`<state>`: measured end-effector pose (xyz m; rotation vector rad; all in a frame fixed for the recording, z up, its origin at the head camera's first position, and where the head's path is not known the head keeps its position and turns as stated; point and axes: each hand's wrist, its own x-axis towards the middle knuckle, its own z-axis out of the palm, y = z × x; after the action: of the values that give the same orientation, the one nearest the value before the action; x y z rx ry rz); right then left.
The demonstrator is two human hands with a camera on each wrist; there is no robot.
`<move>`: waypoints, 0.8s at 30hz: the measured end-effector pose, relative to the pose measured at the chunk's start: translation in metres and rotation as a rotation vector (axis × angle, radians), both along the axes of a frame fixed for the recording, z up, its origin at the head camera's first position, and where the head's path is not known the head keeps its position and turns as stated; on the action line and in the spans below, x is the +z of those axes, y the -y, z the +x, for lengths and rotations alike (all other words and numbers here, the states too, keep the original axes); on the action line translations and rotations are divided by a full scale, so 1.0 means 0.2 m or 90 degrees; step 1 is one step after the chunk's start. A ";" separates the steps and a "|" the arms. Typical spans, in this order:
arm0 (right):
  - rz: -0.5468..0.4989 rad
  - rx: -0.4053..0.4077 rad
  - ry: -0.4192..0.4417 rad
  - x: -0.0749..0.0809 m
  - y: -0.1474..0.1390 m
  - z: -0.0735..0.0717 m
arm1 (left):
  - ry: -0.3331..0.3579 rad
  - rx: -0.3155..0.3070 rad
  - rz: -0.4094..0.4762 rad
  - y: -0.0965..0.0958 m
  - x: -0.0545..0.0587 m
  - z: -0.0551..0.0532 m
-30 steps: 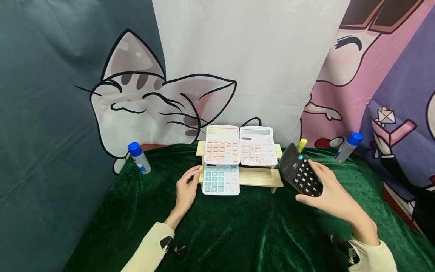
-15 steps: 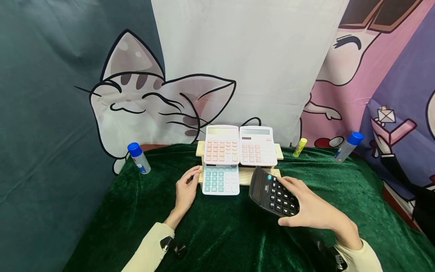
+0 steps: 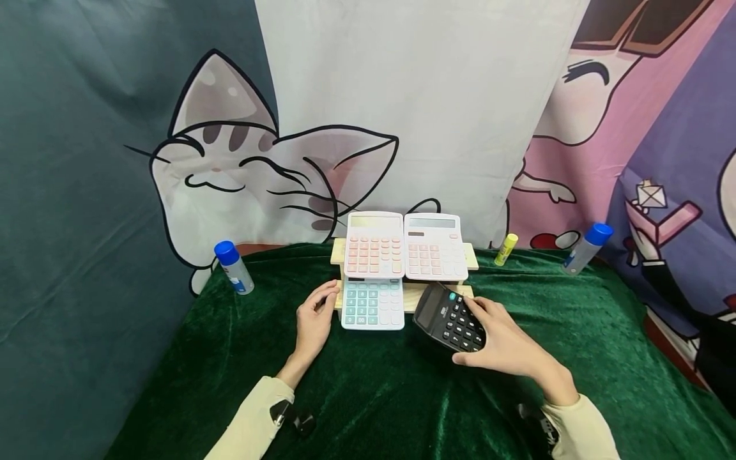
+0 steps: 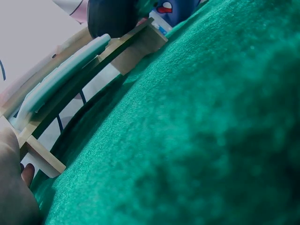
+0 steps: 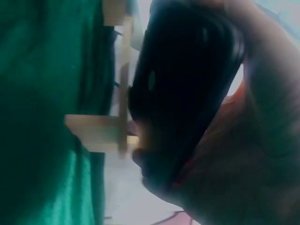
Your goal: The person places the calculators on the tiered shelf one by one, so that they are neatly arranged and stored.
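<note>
My right hand (image 3: 506,342) grips a black calculator (image 3: 447,319) by its lower end, fingers and thumb on opposite edges. It is tilted, screen end toward the front of a two-step wooden stand (image 3: 409,297), overlapping the lower step in the head view. In the right wrist view the calculator (image 5: 183,89) is a dark, blurred shape beside the wood. My left hand (image 3: 313,322) pinches the stand's left end; in the left wrist view a fingertip (image 4: 28,173) shows beneath the step. A blue-and-white calculator (image 3: 374,305) leans on the lower step's left half.
On the upper step stand two white calculators with pink keys, one left (image 3: 375,246) and one right (image 3: 435,248). Blue-capped bottles stand at left (image 3: 234,268) and right (image 3: 588,249). A yellow glue stick (image 3: 506,250) stands back right. Green velvet (image 3: 391,396) covers the table.
My right hand has carried the black calculator leftward from beside the stand to the front of its lower step. The left hand has stayed at the stand's left end.
</note>
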<state>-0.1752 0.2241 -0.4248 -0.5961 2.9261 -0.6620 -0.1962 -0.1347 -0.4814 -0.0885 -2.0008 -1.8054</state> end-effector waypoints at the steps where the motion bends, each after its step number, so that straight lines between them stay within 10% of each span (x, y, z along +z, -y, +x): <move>1: 0.003 -0.008 -0.013 -0.01 0.01 -0.01 | -0.001 0.000 -0.003 0.00 0.00 0.00; 12: 0.024 -0.107 -0.112 -0.12 0.11 -0.05 | 0.004 -0.002 -0.008 0.00 0.01 -0.01; 24: 0.053 -0.171 -0.111 -0.13 0.20 -0.02 | -0.002 0.014 0.007 0.03 -0.16 -0.08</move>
<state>-0.1798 0.1848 -0.4512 -0.2660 3.2129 -0.5310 -0.2126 -0.1402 -0.5129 -0.0650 -1.9811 -1.8019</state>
